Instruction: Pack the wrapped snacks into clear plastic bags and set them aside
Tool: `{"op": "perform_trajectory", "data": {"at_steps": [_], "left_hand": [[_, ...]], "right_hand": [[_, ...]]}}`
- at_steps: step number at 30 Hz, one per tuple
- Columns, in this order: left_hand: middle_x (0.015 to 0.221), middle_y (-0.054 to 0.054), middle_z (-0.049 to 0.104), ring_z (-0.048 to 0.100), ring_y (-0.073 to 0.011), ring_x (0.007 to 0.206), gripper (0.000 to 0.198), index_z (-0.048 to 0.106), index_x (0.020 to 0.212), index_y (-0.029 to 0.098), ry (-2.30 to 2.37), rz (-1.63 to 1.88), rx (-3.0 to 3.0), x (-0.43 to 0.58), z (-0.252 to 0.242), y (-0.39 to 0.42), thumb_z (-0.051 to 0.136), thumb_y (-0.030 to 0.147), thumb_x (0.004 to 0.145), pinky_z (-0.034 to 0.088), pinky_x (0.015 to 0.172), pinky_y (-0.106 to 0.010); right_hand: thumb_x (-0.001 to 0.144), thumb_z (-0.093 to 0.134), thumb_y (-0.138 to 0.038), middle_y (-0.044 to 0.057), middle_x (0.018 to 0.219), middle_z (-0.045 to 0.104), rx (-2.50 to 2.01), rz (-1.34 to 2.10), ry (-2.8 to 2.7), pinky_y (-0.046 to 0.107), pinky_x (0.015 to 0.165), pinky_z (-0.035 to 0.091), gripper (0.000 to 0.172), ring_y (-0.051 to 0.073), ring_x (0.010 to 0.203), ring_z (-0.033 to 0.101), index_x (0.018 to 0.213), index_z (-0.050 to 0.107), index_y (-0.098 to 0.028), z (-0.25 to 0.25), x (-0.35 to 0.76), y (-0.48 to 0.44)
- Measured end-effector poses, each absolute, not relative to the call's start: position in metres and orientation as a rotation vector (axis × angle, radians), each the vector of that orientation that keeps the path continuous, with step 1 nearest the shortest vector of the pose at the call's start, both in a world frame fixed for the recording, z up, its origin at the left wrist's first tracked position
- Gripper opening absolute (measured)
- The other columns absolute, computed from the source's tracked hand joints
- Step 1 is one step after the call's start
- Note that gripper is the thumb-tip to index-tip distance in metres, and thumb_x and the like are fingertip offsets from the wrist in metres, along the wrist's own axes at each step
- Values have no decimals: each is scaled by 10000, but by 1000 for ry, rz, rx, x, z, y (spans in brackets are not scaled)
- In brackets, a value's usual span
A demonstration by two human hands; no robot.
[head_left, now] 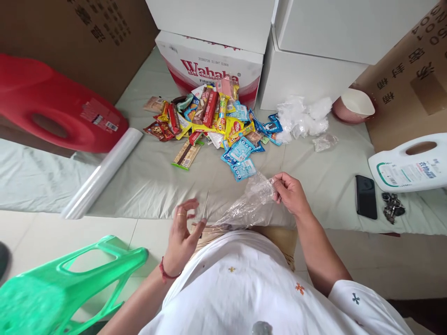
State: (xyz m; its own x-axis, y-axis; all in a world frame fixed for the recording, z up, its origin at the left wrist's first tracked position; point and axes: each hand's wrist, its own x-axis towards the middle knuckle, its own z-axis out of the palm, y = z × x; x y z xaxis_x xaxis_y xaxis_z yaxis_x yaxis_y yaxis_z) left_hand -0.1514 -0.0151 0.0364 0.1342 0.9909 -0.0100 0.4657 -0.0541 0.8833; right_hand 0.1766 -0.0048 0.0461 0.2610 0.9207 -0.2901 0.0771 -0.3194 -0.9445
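Between thumb and fingers my right hand pinches one end of a crumpled clear plastic bag. The bag hangs slanting toward my lap, its lower end near my left hand. My left hand has its fingers apart and curved, holding nothing. Beyond the hands lies a pile of wrapped snacks, with blue packets at its near side just past the bag. A wafer-like snack bar in a clear and green wrapper lies at the pile's front left.
Crumpled clear bags lie right of the snacks, near a pink bowl. A film roll and red jug are left. A white detergent bottle, phone and keys sit right. A green stool stands lower left.
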Motion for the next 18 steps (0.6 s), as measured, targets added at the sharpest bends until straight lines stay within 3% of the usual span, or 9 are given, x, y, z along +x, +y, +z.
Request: {"op": "perform_trajectory", "data": {"at_steps": [3, 6, 8, 10, 13, 18], "left_hand": [[1283, -145, 622, 605, -286, 1192, 410, 554, 1245, 211, 1341, 1087, 2167, -110, 54, -13, 695, 413, 916, 532, 968, -475], [1221, -170, 657, 622, -325, 1166, 549, 578, 1241, 180, 1203, 1055, 2387, -65, 53, -10, 741, 545, 865, 504, 972, -482], [1139, -155, 702, 651, -313, 1106, 393, 640, 1115, 182, 1208, 974, 2354, -45, 43, -4, 667, 526, 926, 500, 926, -448], [899, -86, 719, 673, -235, 892, 285, 653, 915, 201, 1201, 883, 2153, -38, 30, 5, 546, 450, 1000, 501, 802, -360], [584, 16, 558, 536, -152, 568, 352, 583, 777, 227, 1260, 770, 1719, -45, 12, 24, 459, 458, 1012, 407, 571, -268], [510, 56, 401, 414, -137, 499, 374, 489, 715, 243, 1475, 761, 1403, -70, -6, 60, 472, 533, 952, 293, 502, -258]], "right_hand": [[889, 655, -553, -67, 510, 536, -1649, 1159, -951, 217, 389, 378, 325, 121, 431, 522, 889, 617, -230, 53, 166, -6], [905, 635, -541, -68, 499, 534, -1659, 1139, -969, 216, 388, 382, 309, 121, 417, 518, 877, 607, -234, 56, 158, -6], [901, 636, -544, -68, 514, 530, -1672, 1127, -960, 215, 383, 362, 311, 115, 414, 510, 872, 607, -235, 56, 159, -7], [880, 657, -556, -69, 547, 520, -1683, 1106, -926, 216, 378, 328, 326, 102, 411, 488, 861, 608, -234, 54, 166, -10], [826, 698, -581, -76, 560, 465, -1711, 1077, -835, 223, 385, 279, 363, 86, 409, 430, 817, 598, -232, 47, 185, -18], [751, 730, -626, -90, 545, 385, -1804, 1051, -707, 244, 415, 265, 421, 88, 425, 353, 779, 583, -233, 19, 215, -42]]}}
